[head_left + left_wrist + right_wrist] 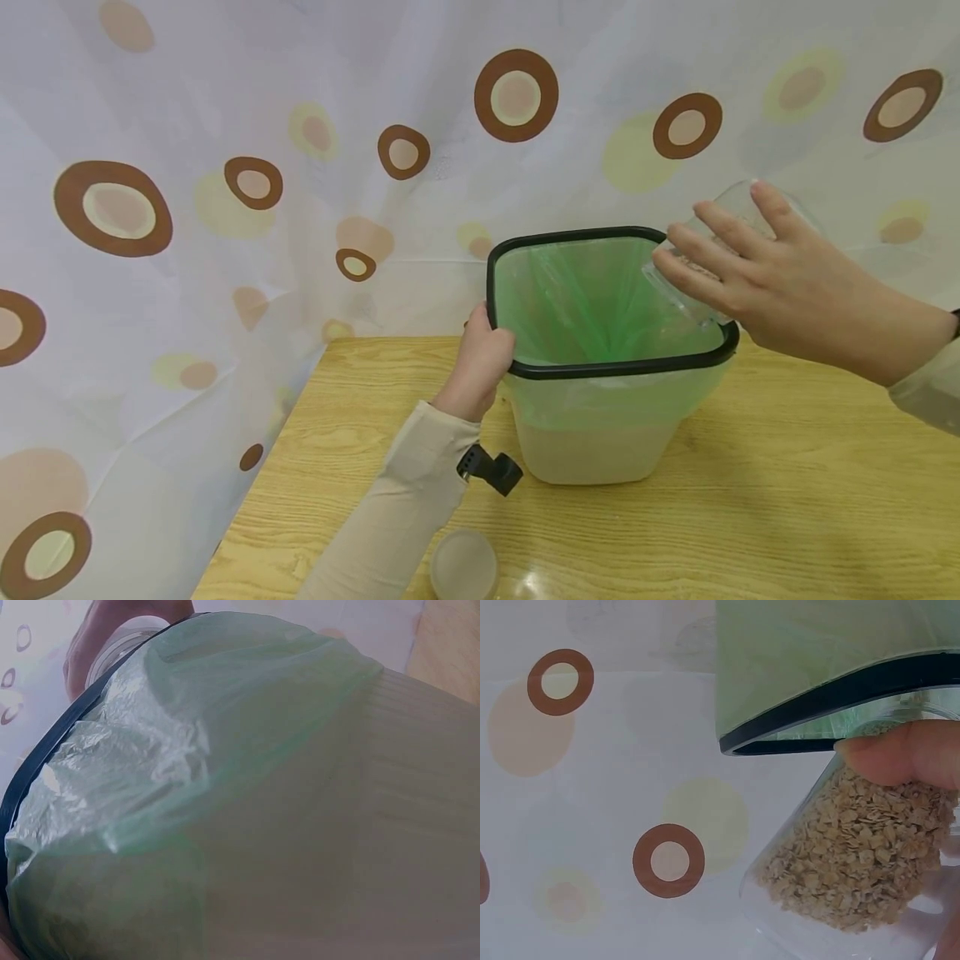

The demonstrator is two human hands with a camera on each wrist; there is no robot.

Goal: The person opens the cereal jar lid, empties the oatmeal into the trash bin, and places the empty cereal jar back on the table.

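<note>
My right hand point(802, 283) grips a clear jar point(787, 922) of rolled oats point(862, 847), tilted with its mouth over the right rim of a trash bin point(600, 454). The thumb presses along the jar's side in the right wrist view. A green plastic bag point(577, 292) lines the bin and folds over its outside below a black rim point(622, 367). At the bin's left side my left hand point(483, 354) holds the rim, thumb on top. Only a sliver of that hand shows in the left wrist view.
The bin stands on a wood-grain table point(787, 500). A round beige lid point(463, 565) lies at the table's front, beside the left forearm. Behind hangs a white cloth point(420, 75) with brown and yellow circles. A black strap point(491, 469) sits on the left wrist.
</note>
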